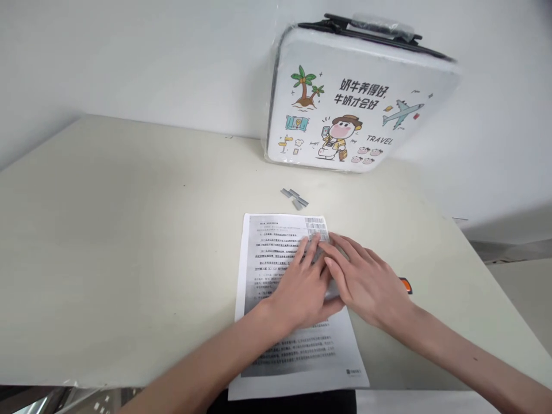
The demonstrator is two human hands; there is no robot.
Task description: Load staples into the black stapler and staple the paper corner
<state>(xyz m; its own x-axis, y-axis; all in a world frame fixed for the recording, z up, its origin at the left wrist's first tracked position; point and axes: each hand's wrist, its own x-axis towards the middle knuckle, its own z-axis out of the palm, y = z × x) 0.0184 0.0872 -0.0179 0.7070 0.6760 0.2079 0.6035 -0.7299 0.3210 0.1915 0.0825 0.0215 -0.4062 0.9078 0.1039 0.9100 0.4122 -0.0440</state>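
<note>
A printed sheet of paper lies on the table near its front edge. My left hand rests flat on the sheet, fingers stretched out and a little apart towards its upper right corner. My right hand lies over the sheet's right edge, fingers extended and partly overlapping the left hand's fingers. Under the fingertips is a small grey grid-like patch at the paper's corner. Something greyish and shiny shows between the hands, mostly hidden; I cannot tell what it is.
Several small grey metallic-looking strips lie just beyond the paper. An orange and black object sticks out from behind my right hand. A white cartoon-printed case with a black handle, wrapped in clear plastic, stands against the wall on the table.
</note>
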